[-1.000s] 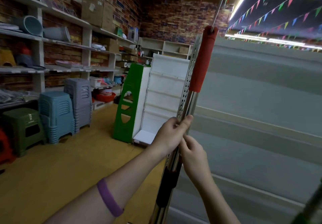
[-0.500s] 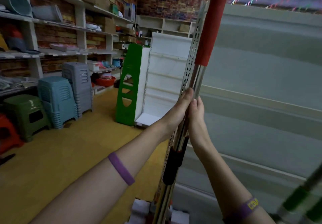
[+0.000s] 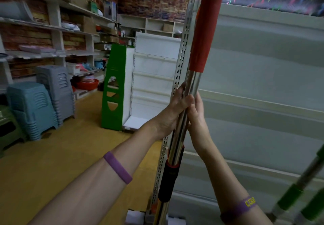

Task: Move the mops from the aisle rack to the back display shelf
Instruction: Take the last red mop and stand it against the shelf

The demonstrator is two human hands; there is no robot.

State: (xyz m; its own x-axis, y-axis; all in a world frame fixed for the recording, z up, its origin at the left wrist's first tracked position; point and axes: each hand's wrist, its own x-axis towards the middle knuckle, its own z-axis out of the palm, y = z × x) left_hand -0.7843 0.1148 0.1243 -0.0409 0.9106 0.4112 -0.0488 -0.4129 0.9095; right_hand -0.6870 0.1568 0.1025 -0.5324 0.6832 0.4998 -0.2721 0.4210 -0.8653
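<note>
A mop handle (image 3: 192, 83) stands nearly upright in front of me: a shiny steel tube with a red foam sleeve at the top and a black collar lower down. My left hand (image 3: 175, 107) grips the steel tube from the left, thumb across it. My right hand (image 3: 196, 109) holds the same tube from the right at the same height. The mop's head is out of view below. The handle runs alongside the perforated upright (image 3: 182, 53) of the grey rack (image 3: 263, 77).
Two more poles with green grips (image 3: 298, 195) lean at the lower right. A green-and-white display stand (image 3: 122, 84) is ahead, stacked plastic stools (image 3: 40, 102) at the left, and wall shelves with goods behind. The floor is yellow.
The handle and both hands have risen in view and come closer; my right hand slid up beside my left. The red sleeve's top has left the frame.
</note>
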